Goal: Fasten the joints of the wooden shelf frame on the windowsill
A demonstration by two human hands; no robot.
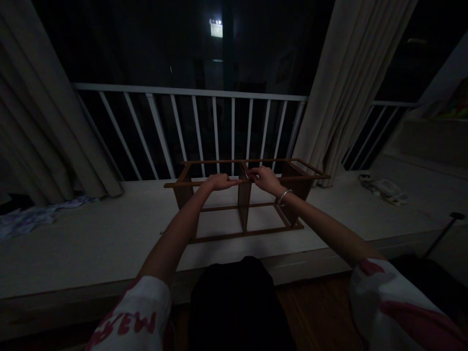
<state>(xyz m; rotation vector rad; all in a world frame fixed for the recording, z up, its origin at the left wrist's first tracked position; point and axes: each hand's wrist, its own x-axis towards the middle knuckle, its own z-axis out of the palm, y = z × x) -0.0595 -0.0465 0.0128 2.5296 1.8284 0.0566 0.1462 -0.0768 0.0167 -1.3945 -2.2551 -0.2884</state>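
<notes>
A brown wooden shelf rack lies on its side on the white ledge, its long rails running left to right. My left hand is closed on the upper near rail, left of the middle shelf board, with one finger stretched along the rail towards that board. Just right of it, my right hand is pinched at the joint of rail and middle board. A small, thin thing seems to be between its fingertips, too dim and small to name. A bracelet circles my right wrist.
Behind the rack stands a white railing before a dark window. Curtains hang on both sides. Crumpled cloth lies on the ledge at left, and a light bundle at right. A dark rod sticks up at far right.
</notes>
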